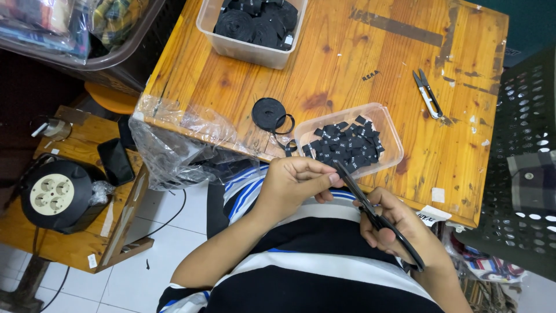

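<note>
Black scissors (379, 217) sit in the right hand (399, 229), fingers through the handles, blades angled up toward the left hand (295, 179). The left hand is pinched shut on the end of a black label ribbon (288, 148), just below the edge of the wooden counter (359, 52). On the counter, close above the hands, a clear tub (394, 145) holds cut black labels. A ribbon roll (268, 113) lies beside it, and small thread snips (427, 93) lie farther right.
</note>
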